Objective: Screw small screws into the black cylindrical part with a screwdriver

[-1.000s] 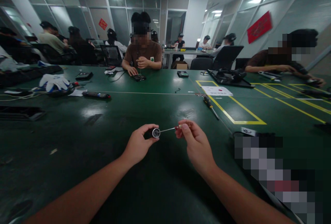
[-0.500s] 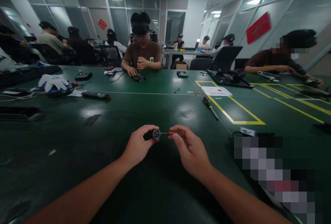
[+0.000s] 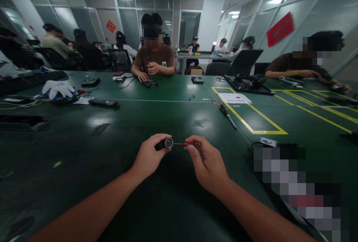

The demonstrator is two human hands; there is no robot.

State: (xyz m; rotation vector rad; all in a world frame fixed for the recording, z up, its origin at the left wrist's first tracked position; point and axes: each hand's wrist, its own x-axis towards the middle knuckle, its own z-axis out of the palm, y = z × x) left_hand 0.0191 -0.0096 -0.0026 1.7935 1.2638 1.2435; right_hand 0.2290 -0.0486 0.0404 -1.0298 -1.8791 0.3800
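Above the green table, my left hand (image 3: 149, 156) is closed around a small dark cylindrical part (image 3: 168, 143) with a pale metal ring at the end facing me. Most of that part is hidden by my fingers, so its kind is unclear. My right hand (image 3: 208, 160) pinches a small screwdriver (image 3: 192, 144) by its reddish, partly see-through handle. The thin shaft points left and meets the ringed end of the cylinder; whether its tip sits inside cannot be made out.
A larger black and yellow screwdriver (image 3: 228, 116) lies beyond my right hand, near a yellow tape outline (image 3: 268, 132) and a white paper (image 3: 235, 98). Left stand white gloves (image 3: 58, 90) and a dark pen-shaped tool (image 3: 104, 103). Across the table sits a co-worker (image 3: 153, 57).
The fingers of my right hand have shifted slightly on the screwdriver's handle, which shows more plainly. My left hand stays almost in place with the cylinder.
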